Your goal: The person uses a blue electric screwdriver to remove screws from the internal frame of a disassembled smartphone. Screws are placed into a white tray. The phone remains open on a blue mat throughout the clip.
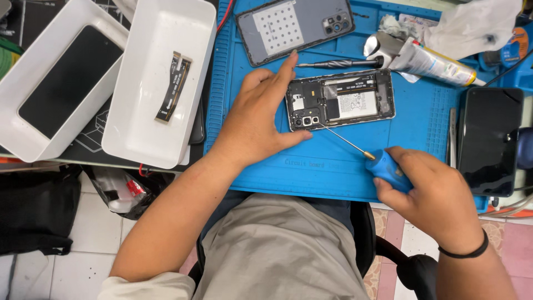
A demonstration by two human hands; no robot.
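Observation:
An opened phone (340, 100) with its back removed lies on the blue work mat (333, 172), its inner boards and battery exposed. My left hand (256, 114) rests flat against the phone's left end, index finger along its top corner and thumb under its lower corner. My right hand (430, 191) grips a blue-handled screwdriver (383, 166); its thin shaft reaches up-left and the tip touches the phone's lower left corner by the camera modules. The phone's grey back cover (294, 28) lies face down further back on the mat.
Two white trays stand left of the mat: one (161, 139) holds a flex cable (173, 86), the other (33, 133) a dark screen panel (69, 80). A second screwdriver (338, 64), a glue tube (430, 62), crumpled wipes (472, 25) and a black phone (488, 139) lie to the right.

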